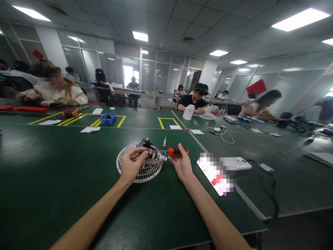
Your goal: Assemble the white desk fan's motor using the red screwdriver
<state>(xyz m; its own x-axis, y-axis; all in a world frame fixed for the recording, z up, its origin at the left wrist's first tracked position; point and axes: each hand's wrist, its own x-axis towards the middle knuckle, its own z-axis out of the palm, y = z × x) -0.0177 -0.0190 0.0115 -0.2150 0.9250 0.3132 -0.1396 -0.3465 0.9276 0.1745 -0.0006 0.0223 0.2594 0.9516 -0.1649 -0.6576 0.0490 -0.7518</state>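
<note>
A round white fan grille (148, 176) lies on the green table, with a black motor assembly (145, 143) and white wires (157, 158) on top of it. My left hand (133, 162) is at the assembly, thumb and forefinger pinched near the tip of a screwdriver. In my right hand (181, 162) is the red and black handle of the screwdriver (174, 151), held level, its shaft pointing left to the motor. What lies between my left fingertips is too small to make out. Just beyond the grille is a small white pointed piece (164, 141).
A lit phone-like screen (208, 173) and a white device (240, 164) lie to the right. Farther off are a blue bin (108, 119), an orange and black tool (70, 112), paper slips and a coiled cable (226, 133). Co-workers sit across the table.
</note>
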